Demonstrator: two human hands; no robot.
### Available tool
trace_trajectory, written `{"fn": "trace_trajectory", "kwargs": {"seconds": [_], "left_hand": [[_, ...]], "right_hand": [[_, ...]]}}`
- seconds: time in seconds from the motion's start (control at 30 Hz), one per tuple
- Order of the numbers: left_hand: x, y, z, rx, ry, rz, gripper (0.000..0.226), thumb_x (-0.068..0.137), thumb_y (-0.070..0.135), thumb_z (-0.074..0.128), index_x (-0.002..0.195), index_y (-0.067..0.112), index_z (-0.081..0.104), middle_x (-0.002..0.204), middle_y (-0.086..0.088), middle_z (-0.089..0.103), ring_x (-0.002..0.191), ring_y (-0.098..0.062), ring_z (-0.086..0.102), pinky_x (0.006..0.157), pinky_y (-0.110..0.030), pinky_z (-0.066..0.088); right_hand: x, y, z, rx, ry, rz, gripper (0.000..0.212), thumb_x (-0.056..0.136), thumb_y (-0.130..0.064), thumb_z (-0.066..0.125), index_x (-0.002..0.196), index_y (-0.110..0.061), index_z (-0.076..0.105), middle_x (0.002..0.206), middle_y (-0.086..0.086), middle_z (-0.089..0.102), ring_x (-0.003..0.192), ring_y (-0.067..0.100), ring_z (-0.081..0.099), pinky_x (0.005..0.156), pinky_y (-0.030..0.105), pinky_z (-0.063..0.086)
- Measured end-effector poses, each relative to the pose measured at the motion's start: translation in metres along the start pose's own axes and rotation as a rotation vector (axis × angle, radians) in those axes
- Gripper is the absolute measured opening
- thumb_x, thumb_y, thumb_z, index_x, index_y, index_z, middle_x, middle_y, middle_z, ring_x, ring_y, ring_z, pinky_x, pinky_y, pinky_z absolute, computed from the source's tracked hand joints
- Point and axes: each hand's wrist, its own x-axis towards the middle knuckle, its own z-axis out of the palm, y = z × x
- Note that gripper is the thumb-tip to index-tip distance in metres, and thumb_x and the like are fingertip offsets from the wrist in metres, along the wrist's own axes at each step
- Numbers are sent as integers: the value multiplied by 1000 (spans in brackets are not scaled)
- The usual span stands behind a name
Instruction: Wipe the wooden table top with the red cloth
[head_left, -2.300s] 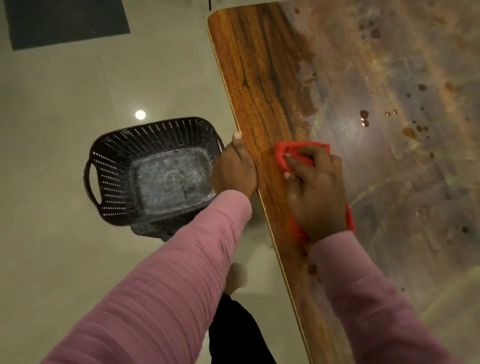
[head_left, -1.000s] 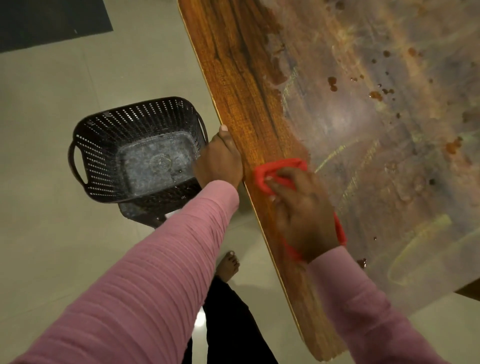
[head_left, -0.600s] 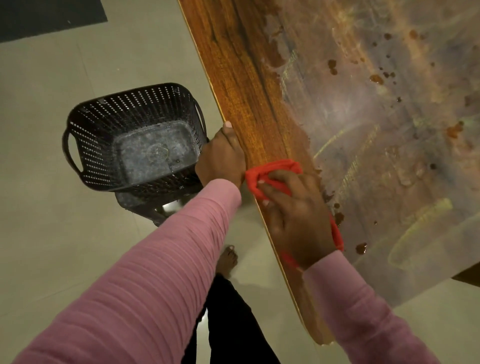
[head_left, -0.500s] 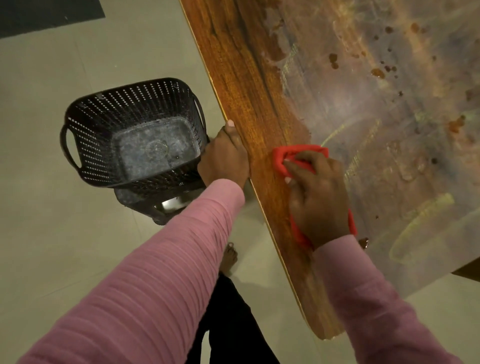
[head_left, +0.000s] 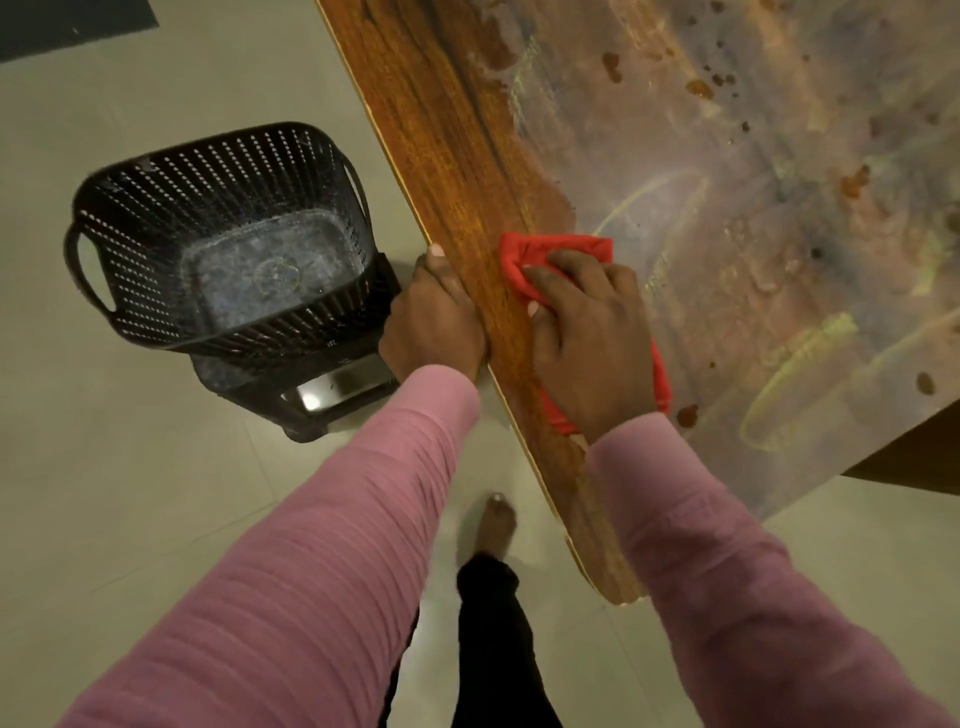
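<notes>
Wiping mid-stroke: right hand (head_left: 587, 332) bunches the red cloth (head_left: 550, 249) against the desk (head_left: 457, 156) near its left edge, left hand (head_left: 434, 317) grips that edge; next probably a sweep right into the smears (head_left: 727, 208)

Black perforated basket (head_left: 135, 244) sits on a dark stool (head_left: 337, 387) on pale tiled floor (head_left: 130, 493) to my left.

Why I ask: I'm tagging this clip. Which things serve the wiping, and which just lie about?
Job: red cloth, wooden table top, right hand holding the cloth, left hand gripping the table's edge.
Lying about: black basket, dark stand under it, dark mat.
</notes>
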Motion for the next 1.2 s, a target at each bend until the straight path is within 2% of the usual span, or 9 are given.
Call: {"fn": "trace_trajectory", "kwargs": {"seconds": [0.2,0.37,0.53,0.73,0.83,0.97,1.03,1.13,1.2], "left_hand": [[4,-2,2,16,48,27,54,102,42,18,99,12,63,97,-14,67,89,-34,62,77,-39,46],[0,2,0,86,61,59,53,104,40,18,98,12,63,83,-3,57,77,-24,53,71,-32,36],[-5,6,-1,193,123,72,52,104,40,18,100,12,62,88,-6,59,79,-25,53,71,-33,35],[-6,9,0,302,163,43,55,103,42,17,102,11,62,103,-14,66,92,-34,60,71,-34,33],[-9,9,0,273,153,39,54,103,42,17,101,12,62,95,-10,63,84,-30,57,72,-33,34],[-17,4,2,228,154,28,53,103,41,17,98,13,61,83,-2,51,75,-22,47,70,-33,33],[-19,3,3,217,158,26,54,103,41,18,97,11,62,83,-5,54,78,-25,51,71,-33,34],[-24,2,2,217,142,33,56,103,42,19,98,8,63,94,-13,63,88,-30,57,72,-34,33],[-30,0,1,227,109,47,55,103,44,18,95,11,61,90,-10,61,83,-27,55,72,-34,34]], "right_hand": [[-45,-5,-6,104,24,-54,32,87,-19,53,114,-14,69,121,7,62,103,33,51,88,42,45],[-39,10,-5,146,-5,-108,41,90,-32,39,109,-15,71,120,9,61,103,36,51,84,47,46],[-23,34,-10,116,58,40,34,81,-21,50,107,-17,72,118,7,61,99,34,50,83,41,45],[-64,17,-10,192,-90,-285,26,84,-16,56,105,-16,71,118,5,61,100,30,50,77,40,46],[-48,34,-15,192,-61,-202,36,84,-23,43,105,-17,72,117,6,61,99,32,51,79,43,47],[-39,35,-16,147,-13,-9,36,79,-19,49,107,-18,72,118,6,58,103,32,49,83,43,46],[-57,22,-16,175,-31,-51,35,82,-22,45,105,-16,72,117,7,59,100,31,49,79,40,45],[-93,13,-16,203,-126,-249,32,80,-10,53,107,-16,70,117,6,59,98,28,48,75,37,44],[-96,22,-19,214,-139,-297,32,81,-9,55,108,-17,70,117,5,60,96,28,49,77,37,45]]}}
